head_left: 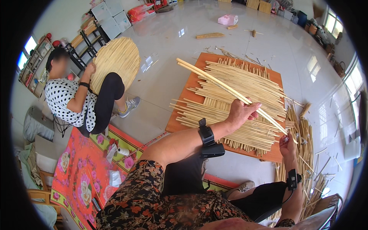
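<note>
The person's left hand [242, 113] and right hand [288, 145] pinch two pale stalks [214, 81] above one orange-brown worktop [274, 155]; one co-worker [73, 94] holds one round mat [117, 59].

A pale, glossy tiled floor [168, 42] spreads across the room, its joints faintly visible and daylight thrown back in bright, broken patches. An off-white wall [65, 21] rises at the left, where a small window [29, 45] glows beside a shelf unit [38, 65] crowded with small objects. White cabinets [101, 11] stand farther back, near a wooden-topped bench [89, 30]. Brighter windows [333, 25] open in the right wall. A red mat [73, 168] (roses, with a yellow-green border) covers the lower left, next to a wooden chair [39, 195]
</note>
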A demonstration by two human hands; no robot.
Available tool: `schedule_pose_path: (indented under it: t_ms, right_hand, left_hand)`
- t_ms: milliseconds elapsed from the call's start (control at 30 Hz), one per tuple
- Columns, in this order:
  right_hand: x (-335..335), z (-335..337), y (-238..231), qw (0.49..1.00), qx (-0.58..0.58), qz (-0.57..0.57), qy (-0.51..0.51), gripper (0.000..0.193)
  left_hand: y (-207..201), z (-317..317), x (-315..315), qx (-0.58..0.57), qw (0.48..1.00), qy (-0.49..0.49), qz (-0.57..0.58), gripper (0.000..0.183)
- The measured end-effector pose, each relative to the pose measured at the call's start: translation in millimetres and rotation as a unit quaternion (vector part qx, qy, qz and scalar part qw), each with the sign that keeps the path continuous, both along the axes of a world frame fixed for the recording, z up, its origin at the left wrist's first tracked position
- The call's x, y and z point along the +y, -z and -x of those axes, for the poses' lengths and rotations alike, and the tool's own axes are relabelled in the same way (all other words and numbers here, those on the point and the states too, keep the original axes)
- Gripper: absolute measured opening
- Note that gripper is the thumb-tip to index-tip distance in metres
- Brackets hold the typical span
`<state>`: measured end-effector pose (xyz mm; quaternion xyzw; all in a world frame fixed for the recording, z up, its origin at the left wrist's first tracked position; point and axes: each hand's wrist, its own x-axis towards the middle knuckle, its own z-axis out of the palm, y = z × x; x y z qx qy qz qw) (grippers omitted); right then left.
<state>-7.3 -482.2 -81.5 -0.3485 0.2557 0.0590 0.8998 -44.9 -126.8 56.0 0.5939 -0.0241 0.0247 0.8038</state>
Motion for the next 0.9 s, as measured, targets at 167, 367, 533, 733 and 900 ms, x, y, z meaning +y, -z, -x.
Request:
schedule_pose_path:
  t_ms: [167, 367, 533, 733, 900]
  right_hand:
    - [6, -2, 0, 1.000, -0.019, -0.011, 0.006, 0.017]
    - [-8, -12, 2, 0.997, -0.053, -0.046, 0.039, 0.016]
    - [-4, -15, -6, 0.989, -0.044, -0.095, 0.103, 0.017]
    - [27, -5, -42, 0.987, -0.082, -0.034, 0.132, 0.017]
    - [88, 16, -88, 0.979, -0.201, 0.013, 0.023, 0.017]
  left_hand:
    - [-1, -7, 3, -0.014, 0.999, -0.034, 0.009, 0.019]
    - [-66, -37, 82, -0.128, 0.976, -0.176, 0.024, 0.020]
    - [-200, -82, 179, -0.389, 0.916, -0.091, 0.043, 0.025]
    - [-264, -58, 136, -0.450, 0.852, -0.225, -0.145, 0.030]
    - [-200, -36, 62, -0.324, 0.818, 0.054, -0.472, 0.027]
